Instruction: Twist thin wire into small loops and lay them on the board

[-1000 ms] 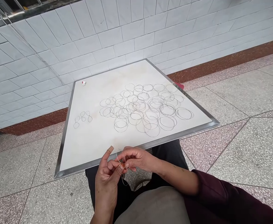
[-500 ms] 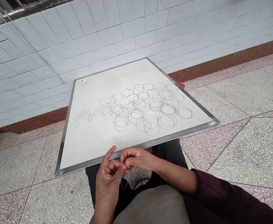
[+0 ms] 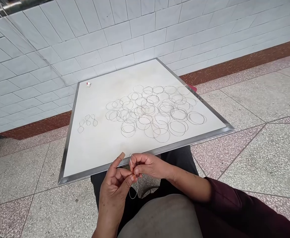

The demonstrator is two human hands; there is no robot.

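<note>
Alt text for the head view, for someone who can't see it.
Left hand and right hand together pinch a thin loop near the edge of a white table. Many thin rings lie overlapping on it, with three figure-eights to their left.

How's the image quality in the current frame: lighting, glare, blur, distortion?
Head view: soft, fairly even light, no harsh glare on the white tabletop; head view: tabletop looks skewed by the wide, tilted angle; head view: tile joints on the wall look softer toward the upper right; head view: the thin loop is hard to trace at the fingertips.
</note>
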